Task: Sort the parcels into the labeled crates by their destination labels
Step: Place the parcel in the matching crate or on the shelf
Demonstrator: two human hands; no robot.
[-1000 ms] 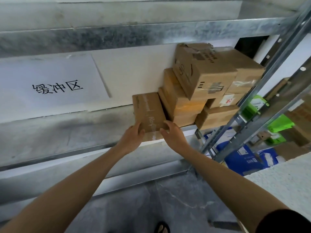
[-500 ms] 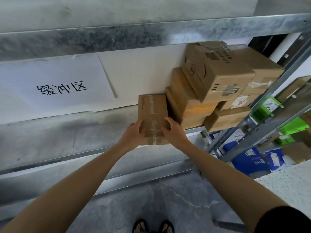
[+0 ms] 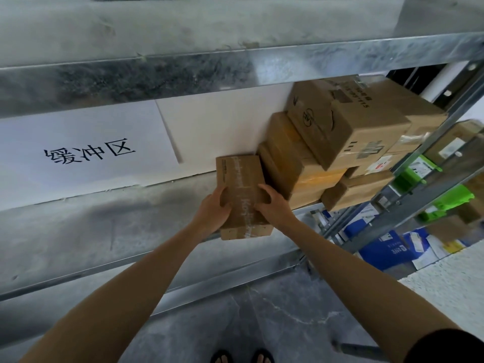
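A small brown cardboard parcel [image 3: 242, 176] with clear tape along its top lies on the metal shelf [image 3: 91, 231], its near end over the shelf's front edge. My left hand [image 3: 213, 210] grips its left side and my right hand [image 3: 272, 203] grips its right side, thumbs on top. Right beside it rises a stack of cardboard parcels [image 3: 340, 142], the top one tilted and touching the shelf above. No crate is visible.
A white paper sign [image 3: 86, 153] with black characters lies on the shelf to the left. A metal shelf beam [image 3: 235, 64] runs overhead. Slanted rack uprights [image 3: 419, 163] stand to the right, with green packets [image 3: 450, 200] and blue-and-white mail bags [image 3: 387, 247] behind. Grey floor lies below.
Both hands have closed further around the small parcel and drawn it toward me, so its near end now overhangs the shelf's front edge. The view has shifted slightly.
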